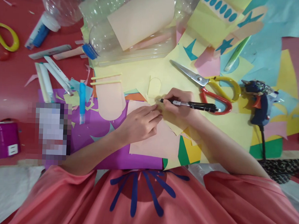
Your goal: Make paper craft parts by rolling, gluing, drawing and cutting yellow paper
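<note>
A black pen (201, 106) is held in my right hand (178, 103), its tip on a yellow paper piece near a drawn rounded outline (155, 87). My left hand (141, 123) lies with its fingers stretched out over the pale pink sheet (155, 145), its fingertips close below the pen tip. To the left sits a pink rounded cut-out (109, 102) with two thin yellow strips (106, 78) across its top. Scissors (202, 81) with yellow and red handles lie just beyond my right hand.
Clear plastic bottles (100, 40) lie at the back under a pink sheet (143, 19). A blue glue gun (261, 107) stands at the right. Markers (58, 73), a phone (52, 131) and a purple pack (4, 140) are at the left.
</note>
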Demonstrator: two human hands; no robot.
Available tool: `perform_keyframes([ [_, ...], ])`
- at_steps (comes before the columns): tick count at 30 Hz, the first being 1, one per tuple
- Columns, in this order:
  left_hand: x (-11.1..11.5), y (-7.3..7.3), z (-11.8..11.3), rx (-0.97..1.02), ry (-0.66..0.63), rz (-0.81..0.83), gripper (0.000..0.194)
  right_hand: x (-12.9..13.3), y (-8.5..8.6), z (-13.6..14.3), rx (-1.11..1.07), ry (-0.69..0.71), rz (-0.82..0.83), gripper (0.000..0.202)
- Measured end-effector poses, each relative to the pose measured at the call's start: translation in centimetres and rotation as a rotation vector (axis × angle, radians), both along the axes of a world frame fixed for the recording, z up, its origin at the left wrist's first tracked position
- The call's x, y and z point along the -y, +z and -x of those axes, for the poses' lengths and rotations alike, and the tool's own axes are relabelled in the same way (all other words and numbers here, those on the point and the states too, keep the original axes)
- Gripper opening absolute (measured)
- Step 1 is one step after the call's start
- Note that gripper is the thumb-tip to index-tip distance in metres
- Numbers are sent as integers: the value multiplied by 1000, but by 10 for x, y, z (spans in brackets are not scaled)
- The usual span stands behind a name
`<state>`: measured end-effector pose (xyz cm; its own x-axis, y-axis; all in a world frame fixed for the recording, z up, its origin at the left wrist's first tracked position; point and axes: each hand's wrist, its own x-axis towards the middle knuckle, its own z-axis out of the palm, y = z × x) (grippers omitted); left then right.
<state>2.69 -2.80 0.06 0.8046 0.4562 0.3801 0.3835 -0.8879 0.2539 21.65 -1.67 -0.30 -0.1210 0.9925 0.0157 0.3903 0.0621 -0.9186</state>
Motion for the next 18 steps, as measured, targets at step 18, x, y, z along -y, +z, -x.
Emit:
perform_keyframes([
  [18,1,-2,1,-14,5,15,25,0,2,-2,26,-70,35,14],
])
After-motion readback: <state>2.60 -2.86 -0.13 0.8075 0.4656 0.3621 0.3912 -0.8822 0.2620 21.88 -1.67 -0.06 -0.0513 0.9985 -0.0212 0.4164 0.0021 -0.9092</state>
